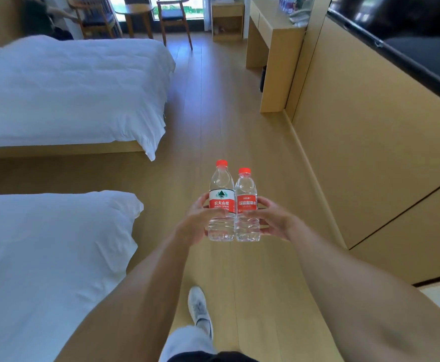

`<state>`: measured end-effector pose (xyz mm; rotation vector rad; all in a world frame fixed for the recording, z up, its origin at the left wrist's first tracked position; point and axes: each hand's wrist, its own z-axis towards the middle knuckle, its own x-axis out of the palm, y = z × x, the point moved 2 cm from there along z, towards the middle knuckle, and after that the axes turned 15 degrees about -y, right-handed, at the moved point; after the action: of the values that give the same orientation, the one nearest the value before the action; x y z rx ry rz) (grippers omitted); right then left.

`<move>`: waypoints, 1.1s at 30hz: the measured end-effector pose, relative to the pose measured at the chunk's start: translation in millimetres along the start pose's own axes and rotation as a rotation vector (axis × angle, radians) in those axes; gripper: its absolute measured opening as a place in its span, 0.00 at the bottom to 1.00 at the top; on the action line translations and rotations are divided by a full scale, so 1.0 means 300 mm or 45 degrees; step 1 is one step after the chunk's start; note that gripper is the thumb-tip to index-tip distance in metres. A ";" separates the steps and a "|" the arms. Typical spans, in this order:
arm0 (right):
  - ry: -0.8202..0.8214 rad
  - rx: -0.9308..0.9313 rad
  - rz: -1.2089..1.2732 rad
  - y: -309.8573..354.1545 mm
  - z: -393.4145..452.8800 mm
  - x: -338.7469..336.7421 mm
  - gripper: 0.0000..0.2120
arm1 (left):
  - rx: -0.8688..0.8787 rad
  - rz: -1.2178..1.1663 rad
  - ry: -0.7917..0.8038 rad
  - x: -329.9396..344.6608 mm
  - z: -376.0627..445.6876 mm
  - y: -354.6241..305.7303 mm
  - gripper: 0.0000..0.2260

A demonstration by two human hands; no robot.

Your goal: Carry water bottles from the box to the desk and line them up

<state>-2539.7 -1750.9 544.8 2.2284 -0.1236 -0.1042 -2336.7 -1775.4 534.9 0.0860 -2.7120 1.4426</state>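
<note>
Left hand [196,222] grips the taller bottle [221,202], right hand [273,220] the shorter bottle [247,206]; upright, side-touching (steadier carry) toward bench [273,24].

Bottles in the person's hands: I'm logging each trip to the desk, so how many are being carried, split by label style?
Bottle with white-and-red label, in the left hand: 1
Bottle with all-red label, in the right hand: 1
Total: 2, both red-capped, upright, side by side.

2 upright bottles [233,205] between hands [195,223]
</note>
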 end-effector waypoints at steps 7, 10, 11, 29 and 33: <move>-0.042 0.012 -0.023 0.199 0.313 0.059 0.30 | -0.017 -0.007 0.076 -0.009 0.352 -0.170 0.28; -0.065 0.017 -0.017 0.322 0.454 0.108 0.31 | -0.036 -0.005 0.101 -0.028 0.518 -0.286 0.28; -0.069 0.020 -0.014 0.363 0.498 0.126 0.31 | -0.040 -0.007 0.111 -0.038 0.569 -0.326 0.28; -0.047 -0.008 -0.028 0.909 1.170 0.351 0.32 | -0.033 -0.033 0.120 -0.150 1.271 -0.837 0.29; 0.011 -0.016 -0.042 1.037 1.361 0.376 0.30 | -0.035 -0.036 0.046 -0.143 1.448 -0.944 0.29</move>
<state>-2492.8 -2274.3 536.8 2.2183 -0.0816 -0.1128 -2285.7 -2293.1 522.8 0.0950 -2.6897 1.3853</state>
